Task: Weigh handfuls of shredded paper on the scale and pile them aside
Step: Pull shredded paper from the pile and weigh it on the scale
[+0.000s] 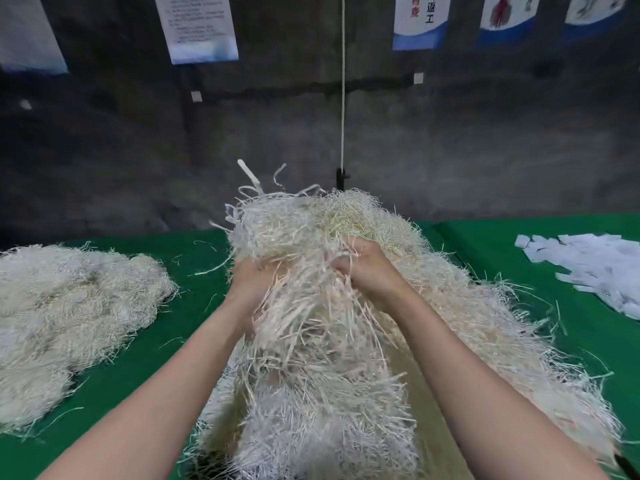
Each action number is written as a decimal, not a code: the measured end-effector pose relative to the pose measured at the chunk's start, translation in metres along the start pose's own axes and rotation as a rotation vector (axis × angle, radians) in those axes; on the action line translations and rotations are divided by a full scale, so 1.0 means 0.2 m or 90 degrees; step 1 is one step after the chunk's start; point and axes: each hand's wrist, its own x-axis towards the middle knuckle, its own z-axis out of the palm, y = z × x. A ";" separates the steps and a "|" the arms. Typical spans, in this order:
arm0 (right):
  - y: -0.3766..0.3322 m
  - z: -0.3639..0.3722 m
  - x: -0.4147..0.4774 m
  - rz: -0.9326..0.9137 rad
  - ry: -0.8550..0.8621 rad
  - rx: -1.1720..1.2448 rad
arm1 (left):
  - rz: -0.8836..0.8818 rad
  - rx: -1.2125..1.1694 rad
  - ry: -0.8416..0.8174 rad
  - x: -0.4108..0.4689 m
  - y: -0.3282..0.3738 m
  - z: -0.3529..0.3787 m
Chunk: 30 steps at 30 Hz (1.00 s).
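Shredded paper (311, 271) gripped by left hand (254, 282) and right hand (367, 271) (arms outstretched).

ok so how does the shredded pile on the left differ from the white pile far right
The left pile is thin cream strands, tangled and fluffy; the right pile is wider, flat white slips. The left pile mounds up; the right pile lies low and spread. Both rest on the green cloth, untouched: the left hand and right hand grip the middle heap.
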 end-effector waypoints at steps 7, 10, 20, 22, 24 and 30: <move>-0.08 0.07 0.02 0.083 0.146 0.208 | 0.079 -0.079 -0.206 -0.03 0.04 -0.02; -0.14 0.13 0.00 0.094 0.033 0.324 | 0.069 0.166 -0.203 -0.04 0.01 0.06; 0.05 0.11 -0.08 -0.057 -0.034 -0.166 | -0.098 -0.231 -0.015 -0.02 0.00 -0.07; 0.19 0.24 -0.06 -0.030 -0.113 -0.341 | -0.085 -0.246 -0.022 -0.02 0.03 -0.01; 0.27 0.28 -0.05 -0.051 -0.034 -0.407 | -0.088 -0.242 -0.007 -0.02 0.06 0.03; 0.59 -0.15 -0.07 0.062 0.042 -0.797 | -0.056 -0.282 0.075 0.01 0.06 -0.01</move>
